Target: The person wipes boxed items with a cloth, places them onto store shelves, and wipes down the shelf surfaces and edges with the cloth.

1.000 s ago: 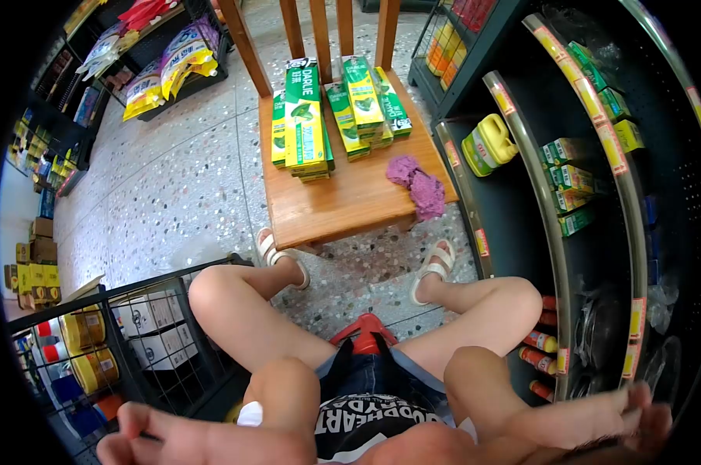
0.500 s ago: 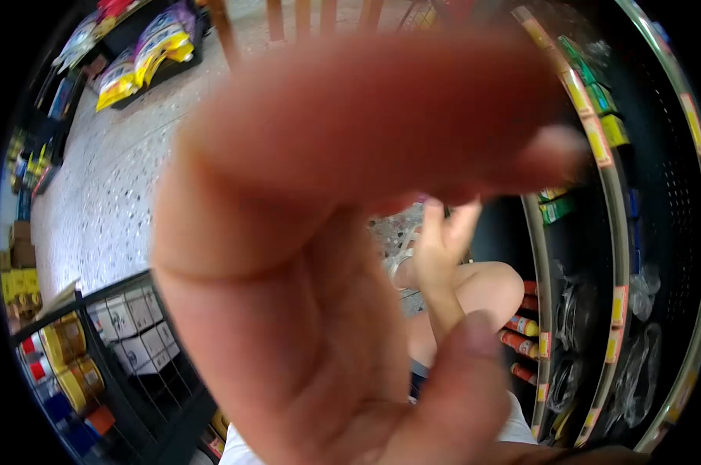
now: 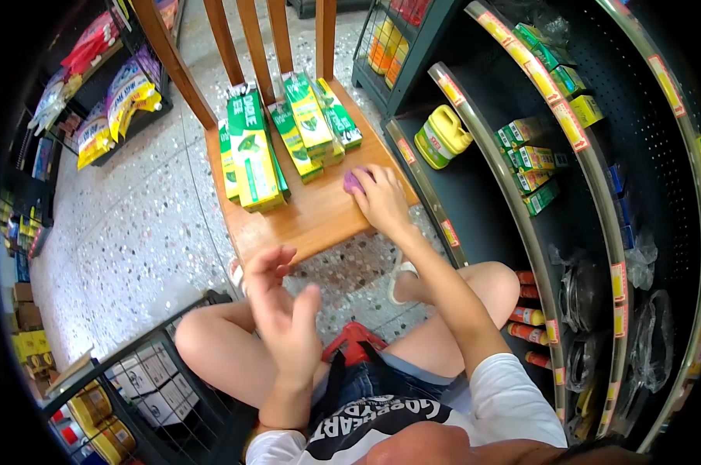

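Head view: right hand on the purple cloth, grip unclear.
Cloth reached, seemingly unlifted, on the wooden chair; left hand hangs empty, fingers apart. Green-yellow boxes lie stacked there; other boxes sit shelved.

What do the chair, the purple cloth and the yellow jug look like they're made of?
Chair: likely wood with a glossy varnish, given its warm brown tone and sheen. Purple cloth: probably soft fabric, bunched under the right hand; weave unclear. Yellow jug: apparently smooth plastic, with a moulded-looking handle.
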{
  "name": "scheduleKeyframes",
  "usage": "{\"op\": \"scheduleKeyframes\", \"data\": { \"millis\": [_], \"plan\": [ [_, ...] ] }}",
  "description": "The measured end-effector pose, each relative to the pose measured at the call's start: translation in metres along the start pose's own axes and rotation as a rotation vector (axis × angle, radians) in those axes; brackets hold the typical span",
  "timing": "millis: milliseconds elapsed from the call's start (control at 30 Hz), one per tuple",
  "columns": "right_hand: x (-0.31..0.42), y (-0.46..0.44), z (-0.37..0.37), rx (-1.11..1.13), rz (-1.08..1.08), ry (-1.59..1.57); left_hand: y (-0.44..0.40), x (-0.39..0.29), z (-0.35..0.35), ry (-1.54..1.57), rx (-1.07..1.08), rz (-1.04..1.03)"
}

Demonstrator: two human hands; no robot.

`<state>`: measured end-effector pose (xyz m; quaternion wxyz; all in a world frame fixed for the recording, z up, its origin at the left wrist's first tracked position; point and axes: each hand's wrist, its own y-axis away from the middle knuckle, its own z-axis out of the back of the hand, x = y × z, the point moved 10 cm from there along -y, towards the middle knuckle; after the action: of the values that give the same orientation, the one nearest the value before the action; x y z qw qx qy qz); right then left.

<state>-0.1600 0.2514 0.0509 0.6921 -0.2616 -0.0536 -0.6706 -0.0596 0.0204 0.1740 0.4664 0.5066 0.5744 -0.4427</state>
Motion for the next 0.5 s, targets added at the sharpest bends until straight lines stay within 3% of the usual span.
{"op": "scheduleKeyframes", "data": {
  "millis": [167,233,500],
  "plan": [
    [-0.002,-0.048,0.03,-0.042,0.01,0.009,-0.024,0.075,0.009,-0.078,0.014,0.092],
    [-0.005,-0.067,0.022,0.043,0.08,0.03,-0.025,0.092,0.01,-0.078,0.006,0.109],
    [-0.002,-0.05,0.022,0.116,0.087,0.199,-0.024,0.115,0.001,-0.172,0.061,0.113]
  ]
}}
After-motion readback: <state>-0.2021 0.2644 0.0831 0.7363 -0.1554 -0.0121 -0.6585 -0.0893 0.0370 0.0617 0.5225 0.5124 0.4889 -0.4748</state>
